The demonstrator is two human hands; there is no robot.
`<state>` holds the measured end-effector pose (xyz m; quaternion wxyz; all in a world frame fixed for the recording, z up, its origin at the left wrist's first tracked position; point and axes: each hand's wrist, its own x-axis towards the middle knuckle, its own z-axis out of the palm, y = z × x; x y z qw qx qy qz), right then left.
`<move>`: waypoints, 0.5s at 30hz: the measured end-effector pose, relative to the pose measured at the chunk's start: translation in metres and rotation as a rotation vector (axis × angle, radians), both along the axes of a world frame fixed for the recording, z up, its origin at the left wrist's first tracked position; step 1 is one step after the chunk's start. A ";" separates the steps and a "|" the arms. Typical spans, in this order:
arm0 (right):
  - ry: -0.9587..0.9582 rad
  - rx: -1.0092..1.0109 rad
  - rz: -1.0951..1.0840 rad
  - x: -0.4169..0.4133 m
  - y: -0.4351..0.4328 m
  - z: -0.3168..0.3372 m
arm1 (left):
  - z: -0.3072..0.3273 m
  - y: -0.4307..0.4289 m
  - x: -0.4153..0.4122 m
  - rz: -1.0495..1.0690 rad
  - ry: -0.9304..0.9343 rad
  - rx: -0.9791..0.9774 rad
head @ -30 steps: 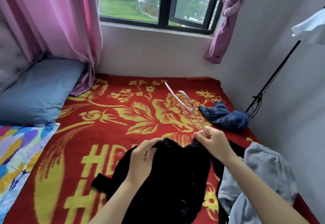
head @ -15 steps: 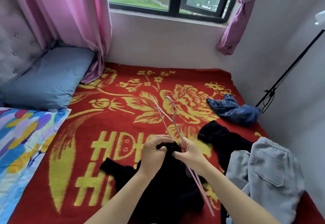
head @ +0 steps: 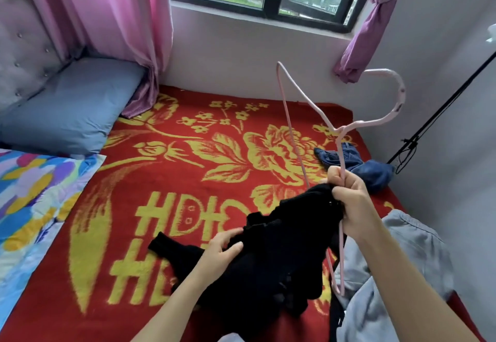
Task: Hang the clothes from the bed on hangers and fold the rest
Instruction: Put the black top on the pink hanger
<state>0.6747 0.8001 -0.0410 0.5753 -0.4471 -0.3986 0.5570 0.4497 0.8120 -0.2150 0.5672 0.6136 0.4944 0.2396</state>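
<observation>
right hand (head: 351,202): raised over the bed, fist closed tight round the pink hanger (head: 401,92) wire and the bunched top edge of the black garment (head: 281,247)
left hand (head: 222,247): lower down, thumb on top and fingers tucked into a fold of the black garment, pinching it
pink hanger: upright and tilted, hook up and to the right, one shoulder sticking up left, the other end pointing down past the right wrist
black garment: top lifted in the right hand, the rest crumpled on the red blanket (head: 161,207), one sleeve trailing left
grey trousers (head: 402,247): heaped on the right edge of the bed, under the right forearm
blue denim piece (head: 373,172): crumpled near the wall, beyond the right hand
blue pillow (head: 69,105): at the head of the bed, left
pink curtain (head: 115,14): hanging over the pillow corner
</observation>
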 end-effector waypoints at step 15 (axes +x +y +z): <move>-0.026 -0.027 0.013 0.005 -0.002 -0.016 | 0.040 0.027 0.024 -0.137 -0.008 -0.170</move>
